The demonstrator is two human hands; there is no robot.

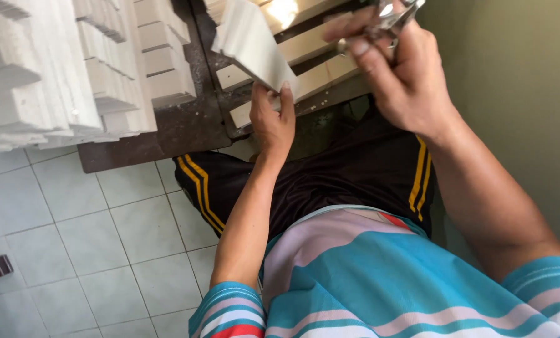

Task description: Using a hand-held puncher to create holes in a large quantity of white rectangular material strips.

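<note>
Looking down, I see the left hand (272, 122) pinching the lower corner of a flat white block (250, 42), tilted above the dark desk (180, 125). The right hand (396, 69) is closed around a small shiny metal tool (389, 19) (its exact kind is too blurred to tell), just right of the block. Left of the block, stacks of white notched pieces (73, 69) sit on the desk, with pale slats (305, 50) directly behind it.
</note>
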